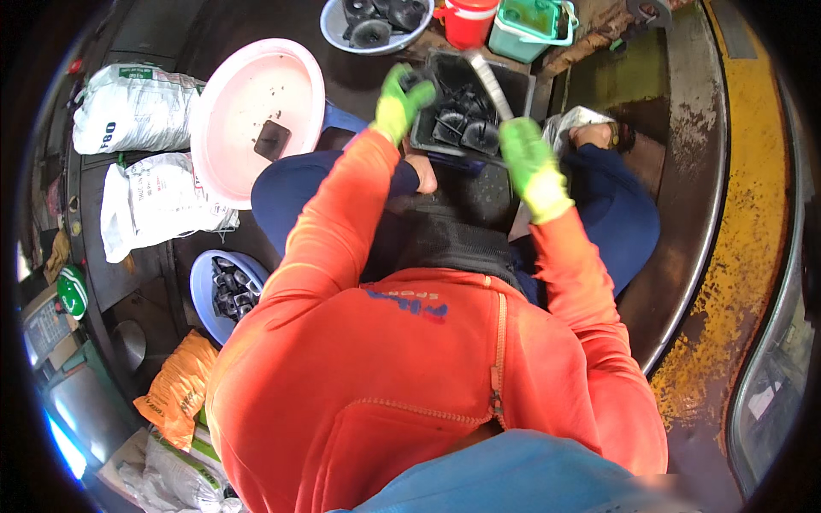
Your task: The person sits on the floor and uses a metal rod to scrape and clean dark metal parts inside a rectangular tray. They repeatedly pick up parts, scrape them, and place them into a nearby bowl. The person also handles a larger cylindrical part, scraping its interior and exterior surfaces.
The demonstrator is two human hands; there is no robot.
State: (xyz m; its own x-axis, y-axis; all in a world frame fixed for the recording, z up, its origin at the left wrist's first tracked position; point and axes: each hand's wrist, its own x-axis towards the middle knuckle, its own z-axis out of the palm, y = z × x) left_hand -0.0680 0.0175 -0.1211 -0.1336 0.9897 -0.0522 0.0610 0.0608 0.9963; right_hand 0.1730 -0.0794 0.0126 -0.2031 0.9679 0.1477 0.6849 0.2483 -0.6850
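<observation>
My left hand [400, 104], in a green glove, is closed around a small dark part [417, 81], blurred by motion. It is at the left edge of a black rectangular bin [523, 96]. Several black cupped parts [480, 135] lie inside that bin. My right hand [532, 164], gloved in green too, grips a long, narrow, light-coloured tool [490, 85] that points up and leftward over the bin's right side. Whether this is a blade or a wrapped bar I cannot tell.
A pink basin [221, 111] with a dark phone-like slab [272, 139] stands at left. Blue basins [329, 26] hold black parts. A red bucket [469, 24] and a green basket [517, 44] stand beyond the bin. White sacks [141, 107] lie far left; a yellow metal edge [735, 214] runs along the right.
</observation>
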